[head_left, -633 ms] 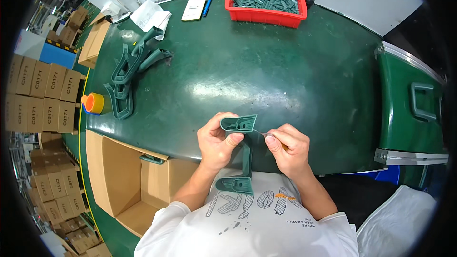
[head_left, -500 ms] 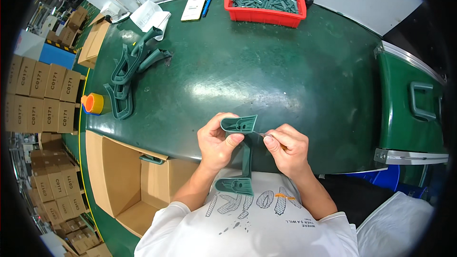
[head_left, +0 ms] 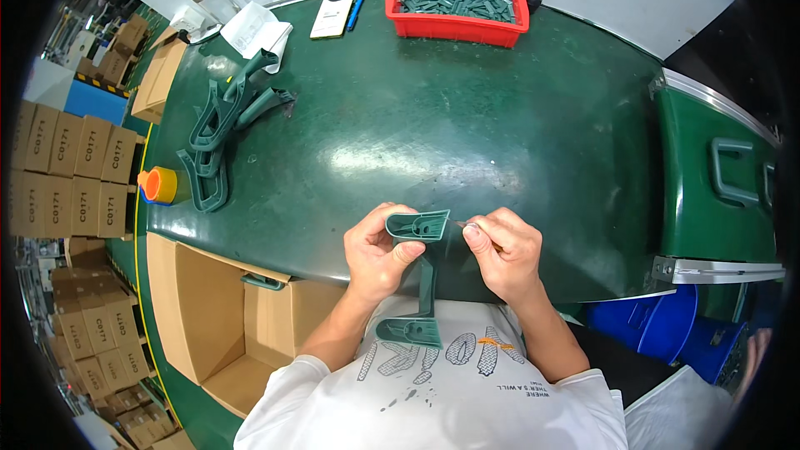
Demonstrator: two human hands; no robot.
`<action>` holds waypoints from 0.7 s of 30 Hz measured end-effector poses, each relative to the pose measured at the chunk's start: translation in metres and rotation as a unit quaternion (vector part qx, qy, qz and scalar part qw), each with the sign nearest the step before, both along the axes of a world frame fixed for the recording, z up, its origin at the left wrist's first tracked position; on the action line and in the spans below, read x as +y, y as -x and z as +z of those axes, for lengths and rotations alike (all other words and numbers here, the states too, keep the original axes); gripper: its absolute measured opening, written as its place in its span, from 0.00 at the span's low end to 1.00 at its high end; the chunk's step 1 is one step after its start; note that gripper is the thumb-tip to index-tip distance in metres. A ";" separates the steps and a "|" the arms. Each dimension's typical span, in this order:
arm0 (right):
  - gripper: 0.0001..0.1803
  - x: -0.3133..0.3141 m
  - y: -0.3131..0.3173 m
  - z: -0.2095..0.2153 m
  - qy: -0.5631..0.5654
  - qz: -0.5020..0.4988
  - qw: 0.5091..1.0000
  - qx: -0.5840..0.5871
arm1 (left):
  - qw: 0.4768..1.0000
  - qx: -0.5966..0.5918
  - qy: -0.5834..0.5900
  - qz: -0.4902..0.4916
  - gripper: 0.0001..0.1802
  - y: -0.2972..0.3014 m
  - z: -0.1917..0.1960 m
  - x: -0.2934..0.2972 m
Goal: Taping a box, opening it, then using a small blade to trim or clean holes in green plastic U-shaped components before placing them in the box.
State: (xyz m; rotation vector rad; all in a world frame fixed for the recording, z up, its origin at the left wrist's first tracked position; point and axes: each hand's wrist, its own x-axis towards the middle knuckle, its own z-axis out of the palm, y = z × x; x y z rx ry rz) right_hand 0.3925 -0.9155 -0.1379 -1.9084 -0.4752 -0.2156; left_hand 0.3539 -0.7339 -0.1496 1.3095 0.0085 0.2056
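In the middle, near the table's front edge, my left hand [head_left: 371, 254] is closed round one end of a green U-shaped plastic handle [head_left: 428, 287]. This hollow, ribbed end faces up, and the handle's other end hangs in front of my shirt. My right hand [head_left: 507, 254] pinches a small tool with a thin pointed metal tip [head_left: 460, 224]; the fingers cover most of it. That tip sits just right of the handle's raised end, with a slight gap between them. More green handles [head_left: 218, 125] lie in a pile at the left of the table.
A red bin [head_left: 457, 29] of small green pieces stands at the back. Beside it lie a phone [head_left: 334, 10] and a blue pen [head_left: 356, 10]. Left are an orange cup [head_left: 161, 184] and an open carton [head_left: 200, 308]. A green panel with handles [head_left: 708, 187] stands right.
The tool's tip has come slightly away from the handle's edge. My left hand has tilted the handle a little. The view has shifted slightly, showing more of the blue bins at lower right.
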 end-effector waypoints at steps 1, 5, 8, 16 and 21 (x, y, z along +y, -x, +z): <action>0.07 0.001 -0.001 -0.001 0.005 -0.008 1.000 0.003 | 1.000 0.002 0.000 0.000 0.22 0.000 -0.001 0.000; 0.08 -0.002 -0.011 -0.010 0.084 -0.046 0.993 0.063 | 0.994 -0.061 -0.041 -0.079 0.21 0.001 -0.002 0.001; 0.08 -0.012 -0.017 -0.020 -0.061 -0.025 0.984 0.167 | 0.999 0.006 -0.011 -0.039 0.22 -0.001 0.002 -0.006; 0.09 -0.012 -0.024 -0.013 -0.147 0.121 0.976 0.101 | 0.954 0.229 0.109 -0.161 0.24 -0.023 0.013 -0.007; 0.13 -0.011 -0.011 -0.015 -0.222 -0.002 0.929 0.295 | 0.939 0.253 0.182 -0.148 0.22 -0.018 0.009 -0.017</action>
